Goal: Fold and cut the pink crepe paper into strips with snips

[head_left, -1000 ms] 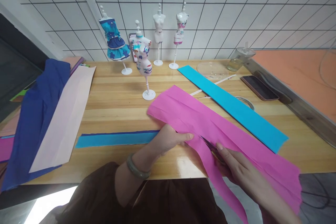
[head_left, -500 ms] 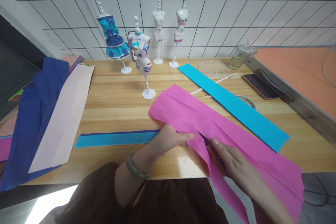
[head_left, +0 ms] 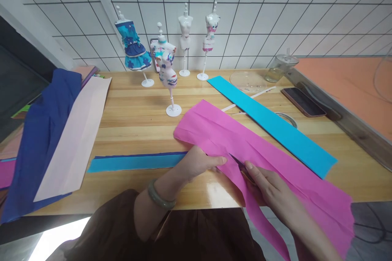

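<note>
A sheet of pink fabric (head_left: 263, 151) lies across the front of the table and hangs over its edge. My left hand (head_left: 200, 161) pinches the near edge of this fabric, thumb on top. In my right hand (head_left: 269, 183) is a pair of dark scissors (head_left: 240, 165), mostly hidden by the fingers, with the blades in the pink fabric. A narrow pink strip (head_left: 266, 226), partly cut from the sheet, dangles below the table edge. Under my left wrist lies a blue strip (head_left: 137, 162).
Small mannequins (head_left: 167, 65) stand at the back, one in a blue dress (head_left: 133, 45). A turquoise strip (head_left: 272, 122) lies behind the pink sheet. At right are a phone (head_left: 304, 102) and a lidded cup (head_left: 280, 69). Dark blue fabric (head_left: 45, 126) and a pale sheet (head_left: 75, 134) lie at left.
The view has shifted very slightly. Both hands, the scissors and the pink fabric stay almost in place.
</note>
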The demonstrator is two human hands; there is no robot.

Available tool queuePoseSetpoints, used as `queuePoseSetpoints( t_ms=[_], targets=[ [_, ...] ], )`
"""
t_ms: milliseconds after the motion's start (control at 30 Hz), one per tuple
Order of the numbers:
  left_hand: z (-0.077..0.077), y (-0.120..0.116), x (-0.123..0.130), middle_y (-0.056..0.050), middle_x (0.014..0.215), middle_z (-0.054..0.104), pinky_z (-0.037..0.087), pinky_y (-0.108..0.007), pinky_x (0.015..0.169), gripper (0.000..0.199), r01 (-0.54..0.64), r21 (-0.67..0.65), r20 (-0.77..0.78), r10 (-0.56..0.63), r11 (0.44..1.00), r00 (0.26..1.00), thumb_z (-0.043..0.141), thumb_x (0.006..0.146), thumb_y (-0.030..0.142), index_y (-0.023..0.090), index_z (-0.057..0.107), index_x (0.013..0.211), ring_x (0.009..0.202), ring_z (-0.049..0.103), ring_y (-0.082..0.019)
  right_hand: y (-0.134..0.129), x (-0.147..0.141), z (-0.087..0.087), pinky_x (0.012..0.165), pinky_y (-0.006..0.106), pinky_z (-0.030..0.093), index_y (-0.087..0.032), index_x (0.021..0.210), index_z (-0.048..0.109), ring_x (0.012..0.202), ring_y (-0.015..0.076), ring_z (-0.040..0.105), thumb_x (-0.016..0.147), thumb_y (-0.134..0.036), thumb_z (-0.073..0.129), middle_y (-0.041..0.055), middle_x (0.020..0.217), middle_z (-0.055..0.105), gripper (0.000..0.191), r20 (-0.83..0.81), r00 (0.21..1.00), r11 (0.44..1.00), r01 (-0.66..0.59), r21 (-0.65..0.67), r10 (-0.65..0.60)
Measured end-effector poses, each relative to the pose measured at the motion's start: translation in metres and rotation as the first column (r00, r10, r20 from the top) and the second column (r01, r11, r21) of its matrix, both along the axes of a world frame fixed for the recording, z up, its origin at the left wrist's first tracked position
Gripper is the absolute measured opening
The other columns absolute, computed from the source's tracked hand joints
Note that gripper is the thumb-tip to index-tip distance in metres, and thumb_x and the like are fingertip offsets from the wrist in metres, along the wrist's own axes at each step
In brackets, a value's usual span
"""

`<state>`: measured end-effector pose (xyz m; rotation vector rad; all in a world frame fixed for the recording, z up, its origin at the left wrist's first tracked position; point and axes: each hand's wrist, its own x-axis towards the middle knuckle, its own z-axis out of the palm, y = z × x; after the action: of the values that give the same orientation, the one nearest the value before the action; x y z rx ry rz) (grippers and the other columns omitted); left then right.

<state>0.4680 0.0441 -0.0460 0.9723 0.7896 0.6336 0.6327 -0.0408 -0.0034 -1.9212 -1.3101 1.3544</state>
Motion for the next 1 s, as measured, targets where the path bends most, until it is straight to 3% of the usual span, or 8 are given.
queuePoseSetpoints(
  t_ms=[267,533,1000],
  targets=[
    [0.0006,-0.0004,0.0,-0.004,0.074,0.064,0.047,-0.029,0.064,0.028,-0.003,-0.012,-0.028,0.003,1.0,1.0,0.076,0.062,0.026,0.011,0.064,0.083,0.066,0.058,-0.014,0.0003,0.0024,-0.0065,0.047,0.025,0.019,-0.021,0.06,0.033,0.055,0.0108,0.022,0.081,-0.068,0.036,-0.0044,0.061,0.023,0.051,0.004,0.999,0.999,0.037,-0.009,-0.037],
    [0.0052,-0.0002,-0.0002,-0.005,0.078,0.064,0.047,-0.028,0.064,0.028,0.002,-0.012,-0.037,-0.002,1.0,0.999,0.074,0.064,0.024,0.011,0.064,0.087,0.069,0.059,-0.013,0.0001,-0.0049,0.0007,0.047,0.025,0.019,-0.021,0.059,0.031,0.055,0.0107,0.021,0.083,-0.065,0.037,-0.0043,0.06,0.022,0.05,0.016,0.996,0.996,0.087,0.005,-0.087],
    [0.0037,-0.0003,-0.0007,-0.002,0.073,0.061,0.046,-0.026,0.063,0.031,0.001,-0.009,-0.011,-0.001,1.0,1.0,0.076,0.06,0.029,0.012,0.062,0.082,0.066,0.057,-0.012,0.0001,-0.005,-0.0024,0.047,0.025,0.019,-0.021,0.06,0.038,0.052,0.0106,0.02,0.079,-0.067,0.04,-0.0049,0.058,0.022,0.05,0.009,0.995,0.995,0.1,0.018,-0.1]
  ],
)
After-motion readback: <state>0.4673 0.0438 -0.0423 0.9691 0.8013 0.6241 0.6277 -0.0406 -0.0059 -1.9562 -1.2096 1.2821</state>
